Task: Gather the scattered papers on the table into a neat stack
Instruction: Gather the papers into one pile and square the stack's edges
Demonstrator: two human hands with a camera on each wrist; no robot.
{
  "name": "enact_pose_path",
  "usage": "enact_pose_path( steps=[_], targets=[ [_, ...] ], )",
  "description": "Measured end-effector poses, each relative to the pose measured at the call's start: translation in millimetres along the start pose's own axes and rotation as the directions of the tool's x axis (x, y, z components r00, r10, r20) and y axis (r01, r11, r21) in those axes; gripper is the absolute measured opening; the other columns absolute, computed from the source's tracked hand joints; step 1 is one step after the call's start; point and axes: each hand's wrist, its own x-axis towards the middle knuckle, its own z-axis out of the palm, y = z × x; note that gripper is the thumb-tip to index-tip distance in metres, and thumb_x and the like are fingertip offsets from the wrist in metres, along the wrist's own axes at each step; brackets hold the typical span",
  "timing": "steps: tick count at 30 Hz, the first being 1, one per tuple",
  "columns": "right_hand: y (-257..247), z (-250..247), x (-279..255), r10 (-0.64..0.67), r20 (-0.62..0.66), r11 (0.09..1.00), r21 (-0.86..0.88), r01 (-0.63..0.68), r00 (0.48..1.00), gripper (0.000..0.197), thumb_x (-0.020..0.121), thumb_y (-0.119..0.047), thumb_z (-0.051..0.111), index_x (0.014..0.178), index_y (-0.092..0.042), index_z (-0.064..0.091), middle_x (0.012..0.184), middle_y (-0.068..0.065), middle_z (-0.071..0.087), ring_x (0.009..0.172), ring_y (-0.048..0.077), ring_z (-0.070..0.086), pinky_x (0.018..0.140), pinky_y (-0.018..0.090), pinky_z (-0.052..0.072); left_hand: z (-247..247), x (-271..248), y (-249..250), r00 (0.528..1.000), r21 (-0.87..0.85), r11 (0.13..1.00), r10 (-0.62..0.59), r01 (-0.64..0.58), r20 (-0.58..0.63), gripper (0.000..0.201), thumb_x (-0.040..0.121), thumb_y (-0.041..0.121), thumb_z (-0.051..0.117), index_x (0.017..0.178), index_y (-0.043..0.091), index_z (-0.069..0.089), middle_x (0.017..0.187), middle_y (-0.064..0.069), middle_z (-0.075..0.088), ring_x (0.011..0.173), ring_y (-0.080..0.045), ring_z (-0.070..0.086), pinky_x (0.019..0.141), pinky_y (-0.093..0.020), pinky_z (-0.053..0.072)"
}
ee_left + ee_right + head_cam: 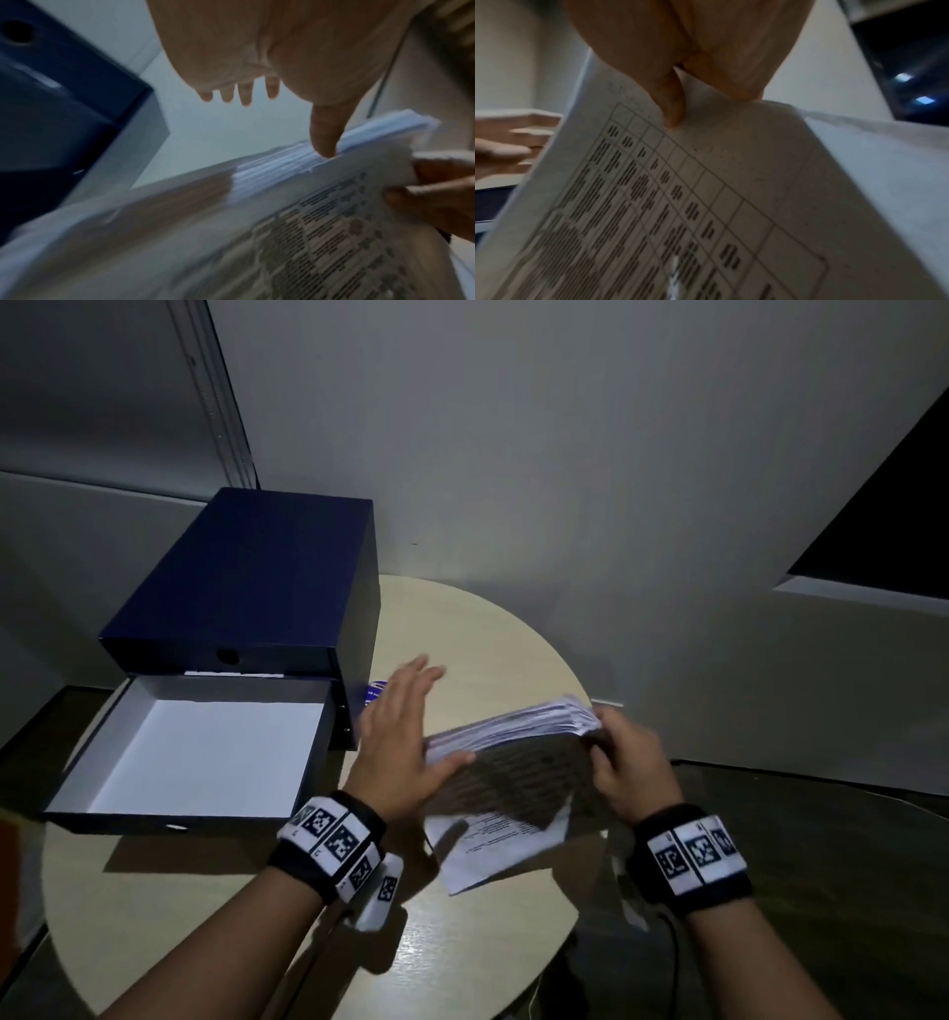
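A thick stack of printed papers [513,737] stands tilted on edge above the round table [462,942], its near face showing a table of text [680,203]. My right hand [624,762] grips the stack's right end, thumb on the printed face [672,105]. My left hand [405,737] lies flat against the stack's left end with straight fingers, and its thumb [323,138] touches the top edges of the sheets [282,162]. One loose printed sheet [493,850] lies flat on the table beneath the stack.
A dark blue box [257,577] sits at the table's back left, with its open white-lined lid or tray [195,752] in front of it. A small blue and white item [375,690] lies beside the box. The wall stands close behind.
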Motion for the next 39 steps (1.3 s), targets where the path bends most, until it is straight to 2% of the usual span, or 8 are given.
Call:
enact_pose_path(
  steps=[4,8,13,17,21,25,30,39],
  targets=[
    [-40,-16,26,-0.195,0.075,0.959,-0.195,0.206,0.978,0.038,0.07,-0.007,0.051,0.106,-0.015,0.06,0.09,0.011,0.07,0.087,0.036,0.065,0.071,0.043,0.054,-19,15,18,0.99,-0.365,0.928,0.11,-0.072,0.086,0.027,0.087,0.024,0.066,0.113,0.021,0.058,0.106,0.006,0.069,0.099,-0.011,0.066,0.088,-0.04,0.054],
    [-61,-20,25,-0.193,0.066,0.952,-0.23,0.203,0.979,0.042,0.071,-0.003,0.055,0.111,-0.012,0.062,0.091,0.013,0.07,0.089,0.038,0.063,0.07,0.041,0.052,-29,3,26,0.972,-0.488,0.872,0.149,-0.043,0.18,0.063,0.077,0.025,0.082,0.128,0.023,0.046,0.117,0.014,0.063,0.106,0.001,0.063,0.087,-0.015,0.051],
    [-70,-6,22,-0.281,-0.053,0.931,-0.258,0.259,0.958,0.047,0.075,-0.011,0.065,0.12,-0.022,0.056,0.107,0.003,0.069,0.102,0.029,0.063,0.098,0.04,0.043,-17,4,8,0.998,-0.334,0.941,0.04,-0.056,-0.053,0.03,0.08,0.003,0.06,0.098,0.027,0.058,0.079,0.001,0.067,0.072,-0.024,0.063,0.067,-0.039,0.053],
    [-43,-5,-2,0.136,-0.427,0.99,0.022,-0.14,0.894,0.084,0.078,-0.032,0.072,0.149,-0.027,0.025,0.158,0.0,0.027,0.147,0.019,0.023,0.122,0.048,0.011,-27,0,-2,0.981,-0.579,0.81,-0.174,0.096,-0.081,0.047,0.083,-0.01,0.058,0.099,0.033,0.066,0.098,-0.002,0.073,0.094,-0.021,0.068,0.082,-0.038,0.056],
    [-34,22,-12,0.448,0.043,0.553,0.772,-0.315,0.893,0.078,0.089,-0.013,0.067,0.148,-0.031,0.02,0.149,-0.001,0.036,0.135,0.018,0.038,0.109,0.043,0.036,-32,-2,-9,0.955,-0.726,0.661,-0.297,0.19,-0.021,0.058,0.08,-0.015,0.064,0.104,0.037,0.064,0.106,0.013,0.071,0.109,-0.014,0.064,0.087,-0.025,0.054],
    [-33,51,-6,0.448,0.009,0.611,0.727,-0.314,0.894,0.026,0.096,-0.026,0.055,0.122,-0.025,0.055,0.113,0.0,0.07,0.112,0.026,0.065,0.094,0.046,0.053,-26,-6,-4,0.959,-0.765,0.613,-0.282,0.199,0.023,0.05,0.091,-0.01,0.054,0.122,0.03,0.054,0.122,0.001,0.064,0.118,-0.016,0.059,0.101,-0.035,0.047],
    [-45,79,-38,0.43,-0.037,0.718,0.619,-0.317,0.902,0.055,0.092,-0.009,0.057,0.139,-0.026,0.036,0.108,-0.015,0.062,0.101,0.003,0.06,0.092,0.039,0.051,-15,-31,-12,0.945,-0.713,0.651,-0.324,0.259,0.048,0.051,0.092,0.003,0.06,0.137,0.019,0.041,0.123,0.004,0.06,0.113,-0.009,0.059,0.092,-0.03,0.05],
    [-43,87,-39,0.483,-0.052,0.718,0.596,-0.361,0.874,0.052,0.097,-0.018,0.055,0.144,-0.022,0.032,0.123,0.0,0.062,0.116,0.019,0.06,0.099,0.042,0.051,-11,-27,-25,0.931,-0.707,0.638,-0.357,0.306,0.081,0.053,0.09,0.017,0.063,0.136,0.036,0.043,0.125,0.002,0.061,0.114,-0.013,0.061,0.095,-0.039,0.049]
  ],
)
